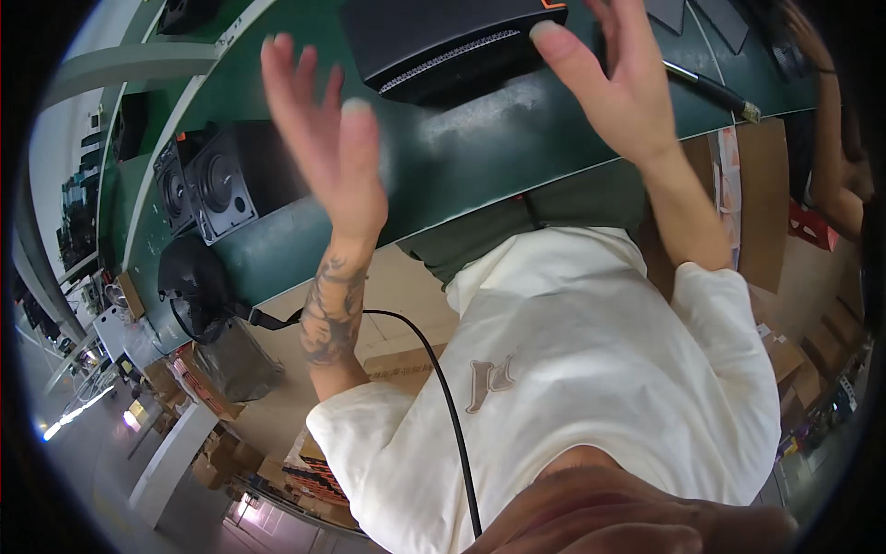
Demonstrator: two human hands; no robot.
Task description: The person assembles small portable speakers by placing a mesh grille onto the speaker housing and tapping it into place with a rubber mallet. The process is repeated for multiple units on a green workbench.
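Note:
A black box-shaped unit, apparently a speaker cabinet, lies on the green bench at the top. A light, toothed-looking strip runs along its near side, and a bit of orange shows at its right corner. My left hand is raised left of the cabinet, fingers spread and slightly blurred, holding nothing. My right hand is open at the cabinet's right end. Its thumb tip overlaps the cabinet's corner; whether it touches cannot be told. The right fingertips run out of the picture at the top.
Two black speakers stand on the green bench at left, near a dark bag-like object. A brush lies right of my right hand. Another person's arm shows at far right, beside cardboard. A black cable crosses my front.

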